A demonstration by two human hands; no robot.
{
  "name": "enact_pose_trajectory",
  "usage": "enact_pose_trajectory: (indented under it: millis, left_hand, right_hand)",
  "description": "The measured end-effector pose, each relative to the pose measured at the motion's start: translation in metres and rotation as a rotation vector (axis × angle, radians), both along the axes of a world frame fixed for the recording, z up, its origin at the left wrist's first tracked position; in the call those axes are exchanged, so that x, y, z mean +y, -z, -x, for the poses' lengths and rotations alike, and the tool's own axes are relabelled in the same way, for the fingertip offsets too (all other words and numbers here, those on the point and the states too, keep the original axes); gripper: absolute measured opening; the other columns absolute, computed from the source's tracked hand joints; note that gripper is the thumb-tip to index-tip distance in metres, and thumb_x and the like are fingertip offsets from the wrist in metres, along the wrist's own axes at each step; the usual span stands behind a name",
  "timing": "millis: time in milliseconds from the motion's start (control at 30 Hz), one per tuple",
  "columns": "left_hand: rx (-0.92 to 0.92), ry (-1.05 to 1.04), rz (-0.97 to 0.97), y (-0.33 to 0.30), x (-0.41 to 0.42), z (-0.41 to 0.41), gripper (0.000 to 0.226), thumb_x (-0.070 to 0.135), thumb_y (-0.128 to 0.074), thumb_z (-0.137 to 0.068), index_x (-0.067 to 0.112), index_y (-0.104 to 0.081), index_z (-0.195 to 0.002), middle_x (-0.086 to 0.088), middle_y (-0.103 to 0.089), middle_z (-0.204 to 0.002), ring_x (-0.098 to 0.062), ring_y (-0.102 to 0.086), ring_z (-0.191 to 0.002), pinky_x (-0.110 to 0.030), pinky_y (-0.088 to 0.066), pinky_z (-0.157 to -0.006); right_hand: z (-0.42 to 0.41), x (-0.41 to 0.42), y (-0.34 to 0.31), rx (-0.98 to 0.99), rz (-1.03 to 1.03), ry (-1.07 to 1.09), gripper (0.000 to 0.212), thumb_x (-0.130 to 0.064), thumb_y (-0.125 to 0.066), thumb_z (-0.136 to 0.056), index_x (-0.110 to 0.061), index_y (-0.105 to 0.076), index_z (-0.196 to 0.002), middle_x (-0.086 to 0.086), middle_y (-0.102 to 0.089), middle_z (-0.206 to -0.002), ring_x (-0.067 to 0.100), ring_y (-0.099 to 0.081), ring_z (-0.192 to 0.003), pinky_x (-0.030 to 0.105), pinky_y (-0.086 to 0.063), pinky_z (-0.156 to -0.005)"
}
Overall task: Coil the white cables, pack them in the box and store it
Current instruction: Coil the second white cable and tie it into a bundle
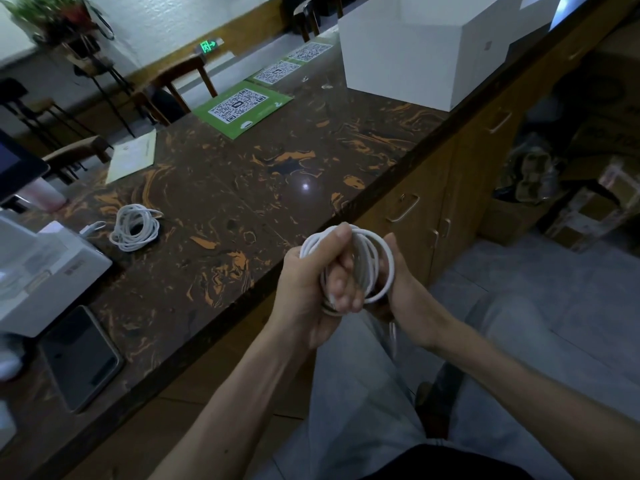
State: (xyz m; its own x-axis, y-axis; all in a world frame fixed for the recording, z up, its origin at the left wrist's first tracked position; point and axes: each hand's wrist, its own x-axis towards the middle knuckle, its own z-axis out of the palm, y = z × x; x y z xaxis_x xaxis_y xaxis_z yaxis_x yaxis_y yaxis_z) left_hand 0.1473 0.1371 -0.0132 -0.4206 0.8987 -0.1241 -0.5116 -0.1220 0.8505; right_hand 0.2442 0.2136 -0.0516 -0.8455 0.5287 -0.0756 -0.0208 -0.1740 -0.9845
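left hand point(313, 282) clenched on white cable coil point(375, 268) off the counter's point(242, 188) near edge; right hand point(403, 285) cups its rim. light, springy, likely slippery; grip across bunched loops.

I am sitting behind a shop's service counter point(242, 188) of dark marbled stone. Green QR payment placards point(242, 109) are lying along its customer side, a white receipt printer point(45, 271) and a screen point(14, 164) are standing at my left, and wooden chairs point(180, 84) are waiting beyond.
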Motion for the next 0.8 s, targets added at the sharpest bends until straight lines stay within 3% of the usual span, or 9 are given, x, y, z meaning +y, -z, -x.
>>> enact_pose_trajectory:
  millis: [100, 200, 300, 400, 500, 533, 600, 700, 800]
  left_hand:
    - [0.145, -0.111, 0.097, 0.003, 0.001, -0.007, 0.03, 0.017, -0.067, -0.086, 0.003, -0.064, -0.059, -0.009, -0.049, -0.041, -0.018, -0.052, -0.036, -0.027, -0.052, -0.046]
    - [0.238, -0.184, 0.182, 0.005, 0.0, -0.012, 0.028, 0.012, -0.069, -0.088, -0.001, -0.066, -0.064, -0.014, -0.055, -0.049, -0.023, -0.061, -0.048, -0.031, -0.055, -0.058]
    - [0.383, -0.278, 0.258, 0.007, -0.004, -0.015, 0.023, 0.018, -0.072, -0.087, 0.002, -0.07, -0.071, -0.012, -0.061, -0.055, -0.019, -0.062, -0.052, -0.03, -0.054, -0.059]
    - [0.62, -0.304, 0.324, 0.011, -0.009, -0.014, 0.02, 0.03, -0.071, -0.088, 0.01, -0.074, -0.089, -0.003, -0.07, -0.071, -0.012, -0.068, -0.064, -0.023, -0.053, -0.062]
    - [0.896, -0.304, 0.421, 0.016, -0.011, -0.007, 0.026, 0.043, -0.065, -0.09, 0.018, -0.066, -0.092, 0.005, -0.065, -0.076, 0.002, -0.063, -0.066, -0.012, -0.047, -0.058]
    - [0.947, -0.289, 0.439, 0.018, -0.012, -0.005, 0.029, 0.045, -0.061, -0.091, 0.017, -0.064, -0.092, 0.006, -0.062, -0.074, 0.004, -0.06, -0.063, -0.011, -0.044, -0.055]
    - [0.955, -0.225, 0.424, 0.019, -0.012, -0.001, 0.036, 0.048, -0.052, -0.094, 0.013, -0.063, -0.094, 0.005, -0.061, -0.074, 0.002, -0.059, -0.061, -0.012, -0.043, -0.053]
    - [0.674, -0.143, 0.324, 0.02, -0.01, -0.002, 0.046, 0.046, -0.04, -0.101, 0.007, -0.064, -0.1, -0.008, -0.063, -0.075, -0.019, -0.059, -0.06, -0.029, -0.047, -0.05]
    - [0.617, -0.218, 0.383, 0.025, -0.005, -0.003, 0.047, 0.047, -0.043, -0.1, 0.005, -0.064, -0.1, -0.016, -0.067, -0.078, -0.034, -0.063, -0.064, -0.043, -0.054, -0.057]
  right_hand:
    - [-0.001, -0.004, 0.006, -0.022, 0.015, 0.048, 0.097, -0.082, -0.013, -0.08, -0.002, -0.066, -0.092, 0.044, -0.055, -0.088, 0.058, -0.053, -0.081, 0.071, -0.042, -0.075]
    - [-0.001, -0.004, 0.015, -0.048, 0.033, 0.101, 0.092, -0.072, -0.007, -0.09, -0.005, -0.069, -0.079, 0.031, -0.058, -0.071, 0.033, -0.05, -0.063, 0.044, -0.041, -0.063]
    - [0.001, -0.003, 0.021, -0.039, 0.026, 0.11, 0.086, -0.064, -0.011, -0.096, -0.004, -0.072, -0.097, 0.031, -0.067, -0.086, 0.033, -0.061, -0.077, 0.039, -0.048, -0.069]
    - [0.0, -0.001, 0.02, -0.018, 0.003, 0.172, 0.062, -0.041, -0.016, -0.107, -0.019, -0.073, -0.095, 0.013, -0.074, -0.091, 0.021, -0.072, -0.086, 0.019, -0.055, -0.072]
    - [0.0, 0.005, 0.023, -0.049, -0.115, 0.221, 0.066, -0.044, -0.026, -0.106, 0.002, -0.07, -0.088, 0.026, -0.068, -0.079, 0.043, -0.063, -0.075, 0.041, -0.05, -0.066]
    - [-0.001, 0.007, 0.024, -0.056, -0.137, 0.204, 0.067, -0.047, -0.031, -0.105, 0.004, -0.068, -0.083, 0.026, -0.064, -0.072, 0.042, -0.06, -0.065, 0.043, -0.048, -0.061]
    - [-0.004, 0.01, 0.024, -0.047, -0.031, 0.146, 0.06, -0.047, -0.038, -0.101, -0.005, -0.064, -0.067, 0.01, -0.054, -0.052, 0.021, -0.047, -0.045, 0.028, -0.04, -0.045]
    - [-0.007, 0.011, 0.028, 0.025, 0.298, 0.048, 0.044, -0.04, -0.045, -0.1, -0.009, -0.057, -0.071, -0.004, -0.038, -0.049, 0.007, -0.03, -0.04, 0.019, -0.026, -0.039]
    - [-0.004, 0.006, 0.036, -0.119, 0.195, 0.018, 0.036, -0.025, -0.046, -0.104, -0.013, -0.059, -0.073, -0.006, -0.041, -0.05, 0.006, -0.03, -0.042, 0.019, -0.025, -0.04]
